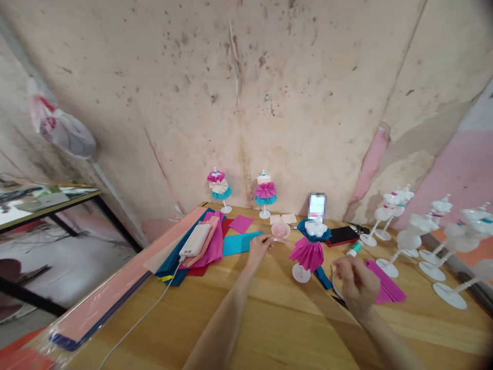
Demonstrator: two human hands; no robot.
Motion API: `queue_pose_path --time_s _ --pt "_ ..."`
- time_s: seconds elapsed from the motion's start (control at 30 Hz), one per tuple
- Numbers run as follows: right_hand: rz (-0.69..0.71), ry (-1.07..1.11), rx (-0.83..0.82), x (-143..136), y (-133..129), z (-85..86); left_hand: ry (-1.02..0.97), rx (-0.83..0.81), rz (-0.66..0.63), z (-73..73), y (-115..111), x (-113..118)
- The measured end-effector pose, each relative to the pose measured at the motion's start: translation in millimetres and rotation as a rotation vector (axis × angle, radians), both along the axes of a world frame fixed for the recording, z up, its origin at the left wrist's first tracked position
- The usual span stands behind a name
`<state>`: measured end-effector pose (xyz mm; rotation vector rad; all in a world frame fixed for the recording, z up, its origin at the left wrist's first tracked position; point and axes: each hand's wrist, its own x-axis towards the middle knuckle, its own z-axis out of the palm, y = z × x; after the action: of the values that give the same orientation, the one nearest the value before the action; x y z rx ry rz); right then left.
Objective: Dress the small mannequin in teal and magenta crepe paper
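My left hand (262,248) is closed, thumb and fingers pinched together, at the near left edge of a small pink dish (281,231) of tiny pieces; what the fingers hold, if anything, is too small to see. My right hand (356,282) is curled closed above the table, beside scissors (339,301) and magenta paper (383,282); its contents are hidden. Between the hands stands a white mini dress form (301,273) wearing a dark-blue paper collar (327,234) and a pleated magenta paper skirt (308,254).
Two dressed forms (265,190) stand by the wall. A phone (317,206), black-and-red box (342,235) and glue stick (355,249) lie behind. White forms (409,232) line the right. Coloured papers (241,244) and a cabled power bank (195,240) are left.
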<state>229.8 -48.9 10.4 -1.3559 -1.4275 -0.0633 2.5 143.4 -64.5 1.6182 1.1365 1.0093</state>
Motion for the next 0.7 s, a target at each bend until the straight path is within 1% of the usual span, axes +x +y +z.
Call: queue_pose_path --time_s 0.03,0.07,0.1,0.13,0.2,0.27,0.3,0.33,0.37,0.43,0.47,0.5,0.57,0.6,0.7 --pt "-0.046 0.118 0.058 10.7 6.8 3.3 0.041 0.035 0.013 -0.2 1.8 3.6" --pt "-0.017 0.185 0.063 20.3 15.3 6.4 0.083 0.067 0.019 -0.3 3.0 6.5" --pt "0.07 0.209 0.039 28.5 24.7 9.6 0.122 0.097 0.019 0.1 3.5 8.8" --pt "0.193 0.208 -0.013 35.2 34.1 12.8 0.159 0.123 0.019 1.2 3.4 10.5" --pt "0.404 0.202 -0.107 43.9 50.0 18.7 0.221 0.166 0.023 6.8 1.4 13.2" --pt "0.51 0.193 -0.185 46.9 59.9 22.8 0.256 0.218 0.036 17.7 -3.9 17.4" --pt "0.53 0.183 -0.214 46.7 62.7 24.1 0.262 0.254 0.038 24.9 -8.1 20.7" --pt "0.529 0.17 -0.239 45.8 64.4 24.9 0.252 0.316 0.023 32.9 -13.3 25.1" --pt "0.509 0.155 -0.26 44.4 65.6 25.4 0.218 0.371 -0.03 41.3 -19.4 30.3" --pt "0.426 0.135 -0.289 41.0 67.0 25.8 0.127 0.435 -0.217 57.7 -32.6 42.1" --pt "0.382 0.128 -0.297 39.3 67.6 25.9 0.077 0.446 -0.281 65.1 -38.8 48.0" --pt "0.347 0.121 -0.297 37.8 68.2 26.0 0.047 0.448 -0.314 71.4 -44.1 53.3" --pt "0.324 0.101 -0.278 35.0 69.4 25.9 0.014 0.442 -0.315 80.2 -51.0 61.5" --pt "0.326 0.088 -0.259 33.9 70.0 25.6 -0.015 0.435 -0.292 82.7 -52.5 64.2" --pt "0.339 0.053 -0.209 31.3 72.1 23.1 -0.051 0.421 -0.27 83.2 -52.0 68.0"
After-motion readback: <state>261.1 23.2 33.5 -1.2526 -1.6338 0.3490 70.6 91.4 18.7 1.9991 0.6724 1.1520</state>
